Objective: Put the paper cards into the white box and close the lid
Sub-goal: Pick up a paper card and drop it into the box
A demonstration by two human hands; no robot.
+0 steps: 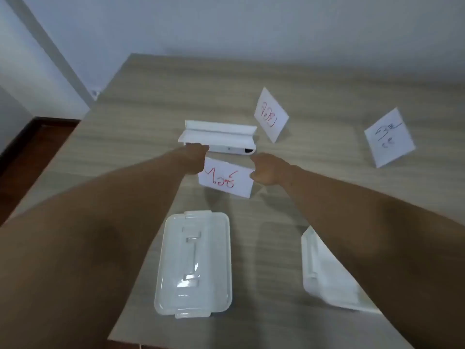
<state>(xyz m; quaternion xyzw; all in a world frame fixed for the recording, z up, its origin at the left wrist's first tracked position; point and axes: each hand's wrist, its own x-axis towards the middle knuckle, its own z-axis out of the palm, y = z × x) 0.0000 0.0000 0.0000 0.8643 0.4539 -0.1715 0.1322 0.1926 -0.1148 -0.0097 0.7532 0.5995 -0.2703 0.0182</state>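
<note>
A white paper card with red writing (226, 178) is held between both hands above the middle of the table. My left hand (192, 158) grips its left edge and my right hand (265, 170) grips its right edge. A second card with red writing (271, 114) stands folded further back. A third card with blue writing (388, 137) stands at the right. The clear lid (193, 264) lies flat near the front. The white box (324, 278) sits at the front right, partly hidden by my right forearm.
A white stand-like object (219, 137) lies just behind the held card, touching my left fingers. The wooden table (141, 117) ends at the left, with dark floor beyond, and a pale wall runs behind it.
</note>
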